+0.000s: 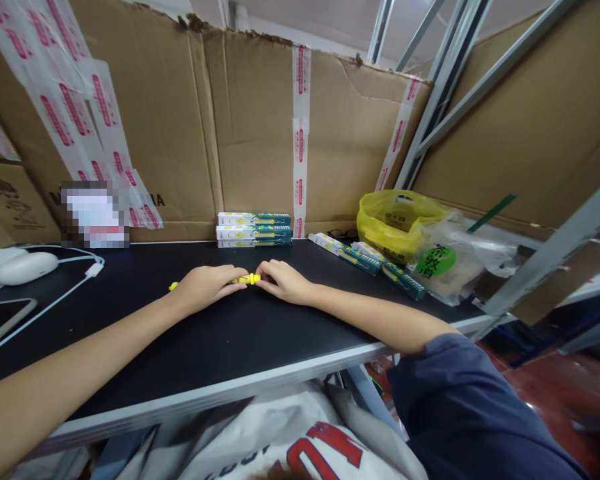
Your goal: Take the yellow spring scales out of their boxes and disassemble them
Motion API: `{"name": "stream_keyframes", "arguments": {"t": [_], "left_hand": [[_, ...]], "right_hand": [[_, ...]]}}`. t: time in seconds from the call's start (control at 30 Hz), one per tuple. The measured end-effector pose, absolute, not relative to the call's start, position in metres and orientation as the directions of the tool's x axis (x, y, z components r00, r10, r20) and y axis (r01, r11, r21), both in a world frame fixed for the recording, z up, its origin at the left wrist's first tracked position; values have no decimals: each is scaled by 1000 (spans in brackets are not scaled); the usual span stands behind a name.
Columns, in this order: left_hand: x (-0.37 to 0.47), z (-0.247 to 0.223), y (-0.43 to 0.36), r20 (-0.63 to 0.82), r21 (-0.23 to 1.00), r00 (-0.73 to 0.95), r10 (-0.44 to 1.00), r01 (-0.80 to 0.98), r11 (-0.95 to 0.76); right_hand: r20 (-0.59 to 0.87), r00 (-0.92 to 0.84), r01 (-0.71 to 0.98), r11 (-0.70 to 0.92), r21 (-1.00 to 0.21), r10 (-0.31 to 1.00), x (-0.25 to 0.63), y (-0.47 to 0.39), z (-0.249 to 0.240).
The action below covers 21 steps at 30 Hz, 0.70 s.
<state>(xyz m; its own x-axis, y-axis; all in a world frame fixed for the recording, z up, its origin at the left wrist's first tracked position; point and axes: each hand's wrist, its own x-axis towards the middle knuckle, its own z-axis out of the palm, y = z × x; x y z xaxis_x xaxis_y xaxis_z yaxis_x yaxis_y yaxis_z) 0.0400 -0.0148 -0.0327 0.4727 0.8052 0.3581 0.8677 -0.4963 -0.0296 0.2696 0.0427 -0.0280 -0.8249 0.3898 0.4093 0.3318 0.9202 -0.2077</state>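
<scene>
A slim yellow tool point(253, 279) lies level between my two hands, just above or on the black table. My left hand point(207, 285) is wrapped round its body, and its yellow end sticks out past the wrist on the left. The fingertips of my right hand point(283, 281) pinch the tool's other end. Behind my hands, a small stack of white and green boxes point(254, 236) stands against the cardboard.
More slim boxes point(347, 253) lie right of centre beside a yellow plastic bag point(393, 223) and a clear bag point(443, 263). White cables, a white rounded device point(26, 267) and a phone-like device point(3, 323) are at left. Cardboard point(260, 133) walls the back; a metal post point(540, 253) stands right.
</scene>
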Motion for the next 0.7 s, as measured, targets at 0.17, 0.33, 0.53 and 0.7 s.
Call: {"name": "stream_keyframes", "arguments": {"t": [0.17,0.33,0.53,0.7], "left_hand": [[40,-32,-15,344,-28,471,812,870,-492],[41,-31,-16,343,-39,480,807,866,-498],[40,-32,-15,356,-26,473,806,867,-497],[40,-31,-15,343,-30,477,809,867,-498]], "right_hand": [[430,-822,303,926,-224,373,271,40,-27],[418,-822,337,922,-189,386,271,41,-26],[402,-835,344,927,-151,376,269,44,-28],[409,-822,338,917,-210,396,271,40,-27]]}}
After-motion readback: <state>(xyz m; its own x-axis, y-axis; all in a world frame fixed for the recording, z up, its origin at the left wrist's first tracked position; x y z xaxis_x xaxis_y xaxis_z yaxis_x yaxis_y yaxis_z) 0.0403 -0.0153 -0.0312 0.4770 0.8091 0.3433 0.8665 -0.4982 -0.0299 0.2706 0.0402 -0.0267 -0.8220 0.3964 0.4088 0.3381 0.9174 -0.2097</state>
